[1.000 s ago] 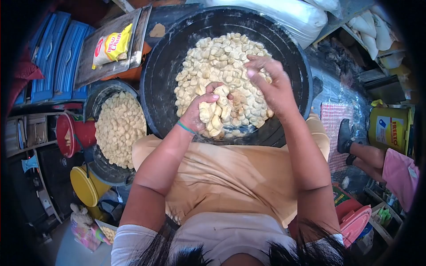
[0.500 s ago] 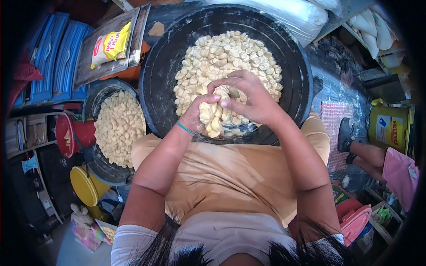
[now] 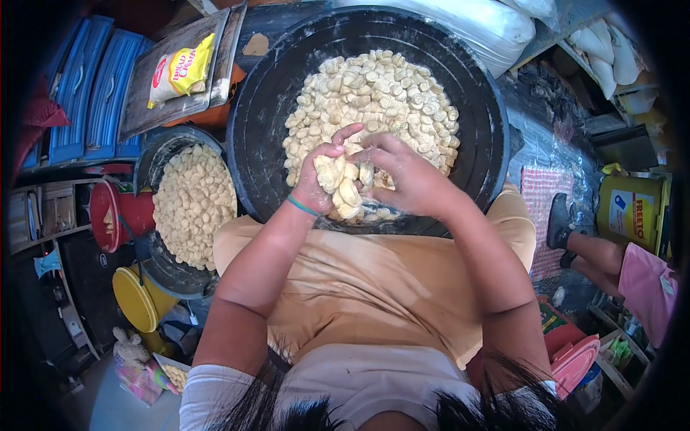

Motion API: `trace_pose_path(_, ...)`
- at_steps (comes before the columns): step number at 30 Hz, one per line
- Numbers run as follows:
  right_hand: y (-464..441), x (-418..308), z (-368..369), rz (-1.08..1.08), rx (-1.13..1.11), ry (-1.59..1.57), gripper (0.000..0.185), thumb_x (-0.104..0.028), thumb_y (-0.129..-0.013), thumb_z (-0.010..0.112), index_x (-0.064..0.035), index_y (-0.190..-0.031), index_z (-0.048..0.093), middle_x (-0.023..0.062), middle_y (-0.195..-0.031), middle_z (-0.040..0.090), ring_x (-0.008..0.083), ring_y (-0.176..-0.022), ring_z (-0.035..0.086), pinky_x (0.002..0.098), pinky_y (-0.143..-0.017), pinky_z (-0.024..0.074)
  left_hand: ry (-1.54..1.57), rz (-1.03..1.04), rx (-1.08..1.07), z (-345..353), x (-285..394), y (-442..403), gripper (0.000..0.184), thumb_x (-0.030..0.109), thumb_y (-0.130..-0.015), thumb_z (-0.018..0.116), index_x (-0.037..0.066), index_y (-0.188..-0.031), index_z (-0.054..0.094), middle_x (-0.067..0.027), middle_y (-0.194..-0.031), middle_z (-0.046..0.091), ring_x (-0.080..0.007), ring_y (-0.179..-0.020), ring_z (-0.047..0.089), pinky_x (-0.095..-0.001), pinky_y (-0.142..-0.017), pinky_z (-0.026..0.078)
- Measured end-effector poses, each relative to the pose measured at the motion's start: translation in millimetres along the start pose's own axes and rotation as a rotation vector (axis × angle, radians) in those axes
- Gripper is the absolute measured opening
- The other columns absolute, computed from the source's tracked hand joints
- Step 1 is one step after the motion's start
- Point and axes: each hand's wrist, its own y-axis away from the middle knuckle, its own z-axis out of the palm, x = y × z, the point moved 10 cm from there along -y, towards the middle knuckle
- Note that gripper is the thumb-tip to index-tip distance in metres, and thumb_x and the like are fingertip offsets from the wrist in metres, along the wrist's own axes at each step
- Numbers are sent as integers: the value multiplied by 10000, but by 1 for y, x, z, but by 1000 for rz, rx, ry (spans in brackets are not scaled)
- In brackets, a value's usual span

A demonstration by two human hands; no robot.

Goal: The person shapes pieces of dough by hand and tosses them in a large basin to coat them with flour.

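Note:
A large round black tub (image 3: 253,115) stands in front of my lap. Many small, flat, rounded dough-like pieces (image 3: 374,90), pale and dusted with powder, lie heaped in it. My left hand (image 3: 316,183) is cupped over the tub's near part, holding several of these pieces (image 3: 341,187) against the palm, its index finger stretched out. Facing it, my right hand (image 3: 402,172) curls its thumb and fingers around a greyish piece (image 3: 366,174) beside the handful. The fingers of my right hand are slightly blurred and partly hide what lies between them.
A second dark tub (image 3: 172,136) at the left holds more pale pieces. Near it are a red bucket (image 3: 133,212), a yellow bucket (image 3: 136,302) and a bread crumbs bag (image 3: 180,72) on a metal tray (image 3: 136,108). At the right, another person's leg (image 3: 596,251) shows.
My left hand's index finger has lifted and stretched out, exposing more of the handful. My right hand has moved slightly down and to the right, its fingers now beside the pieces.

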Motion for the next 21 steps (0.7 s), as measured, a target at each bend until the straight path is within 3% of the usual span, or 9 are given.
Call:
trace_pose_path(2,1,16,13,123,-84,3,333,-112,-744,711,-81,-1060,609,150,-1113,552,276,-1081,546,375,-920,437,-11,-27,-18,3,-1,2,632,226,-749,517,136,-1357,370,-149,-1065,566,-275,-856,635,-319,-628,557)
trace_pose_path(3,-2,14,-4,42,87,41,315,-184,-742,741,-51,-993,604,145,-989,575,271,-940,587,357,-828,466,-34,-43,-13,0,-4,1,639,221,-747,515,140,-1363,362,-152,-1080,561,-288,-868,635,-316,-607,557)
trace_pose_path(6,-2,32,-37,443,121,-5,376,-264,-733,723,-46,-1014,604,179,-1063,561,322,-885,599,394,-756,483,-101,-59,-5,-3,-8,-1,676,221,-737,510,140,-1385,336,-161,-1135,540,-313,-895,629,-311,-551,549)
trace_pose_path(10,-3,7,-20,-75,168,250,423,-295,-728,720,-63,-1067,619,161,-1090,592,297,-1044,547,430,-913,408,-147,-40,-8,3,-6,1,767,234,-703,512,124,-1427,284,-154,-1204,498,-292,-846,607,-325,-526,530)
trace_pose_path(11,-2,10,1,-79,57,183,420,-259,-725,711,-75,-1091,617,133,-1086,606,313,-1110,506,440,-969,361,-127,-43,-20,4,-6,2,778,235,-699,516,126,-1431,278,-153,-1202,496,-288,-828,604,-326,-526,529)
trace_pose_path(14,-4,18,19,16,-69,26,411,-222,-708,708,-76,-1080,610,122,-1060,622,323,-1060,541,440,-933,394,-57,-57,-77,9,-8,3,776,209,-704,525,154,-1436,272,-160,-1208,497,-275,-798,608,-318,-537,543)
trace_pose_path(18,-4,43,-9,316,177,-495,275,-231,-816,678,-51,-1011,611,111,-863,626,296,-879,591,370,-840,443,-137,-77,-168,21,-5,5,762,200,-713,527,161,-1432,280,-164,-1223,491,-265,-829,606,-309,-542,545)
trace_pose_path(19,-2,58,-13,399,256,-658,233,-221,-858,654,-46,-1007,617,119,-867,607,279,-918,576,355,-833,438,-156,-69,-146,17,-5,4,757,202,-716,527,159,-1431,281,-164,-1224,490,-265,-835,604,-308,-548,546)
trace_pose_path(21,-4,53,-38,272,346,-314,252,-206,-844,665,-51,-1037,615,128,-921,602,280,-960,567,363,-848,440,-192,-53,-101,9,-4,3,748,207,-722,526,156,-1428,283,-165,-1224,487,-263,-848,601,-305,-558,546)
